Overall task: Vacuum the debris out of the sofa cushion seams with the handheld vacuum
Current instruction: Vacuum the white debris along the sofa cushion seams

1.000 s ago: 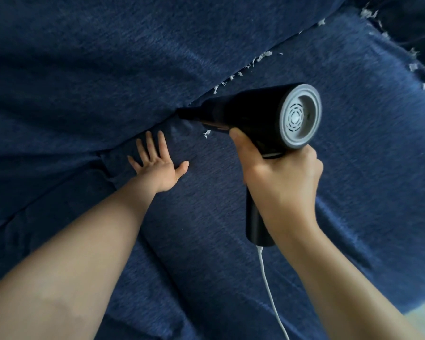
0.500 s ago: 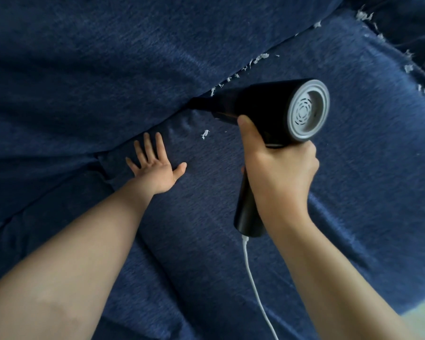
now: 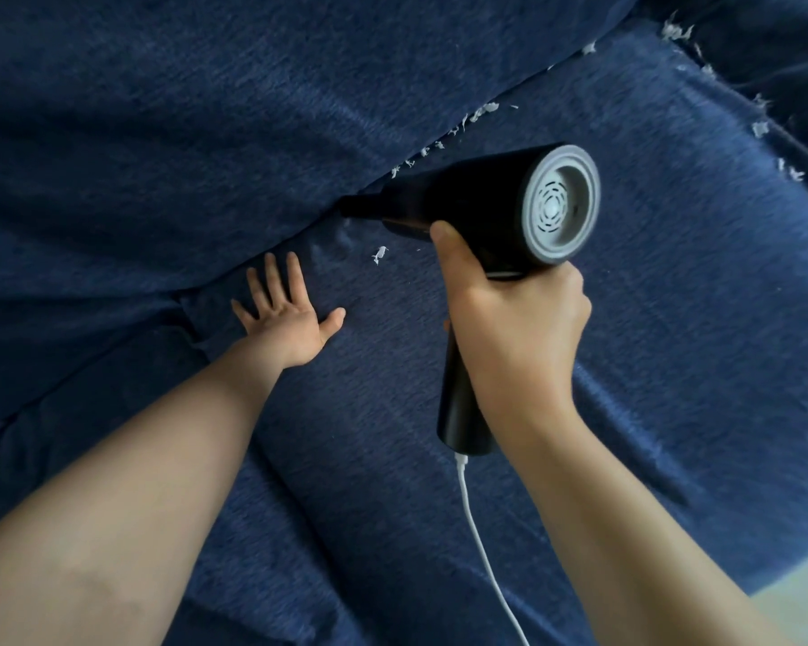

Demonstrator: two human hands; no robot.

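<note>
The right hand (image 3: 516, 328) holds the handheld vacuum (image 3: 481, 212) firmly, nozzle in the seam (image 3: 299, 235); the left hand (image 3: 290, 319) presses flat on the cushion (image 3: 672, 296). The 1 loose flake (image 3: 379, 255) beside the nozzle may be missed, and the debris (image 3: 467, 121) farther along.

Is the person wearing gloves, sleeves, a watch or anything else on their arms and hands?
No. Both forearms are bare as far as the picture shows, with no sleeve in view. The left hand and the right hand have no gloves, and no ring, watch or bracelet is visible on either hand or wrist.
</note>
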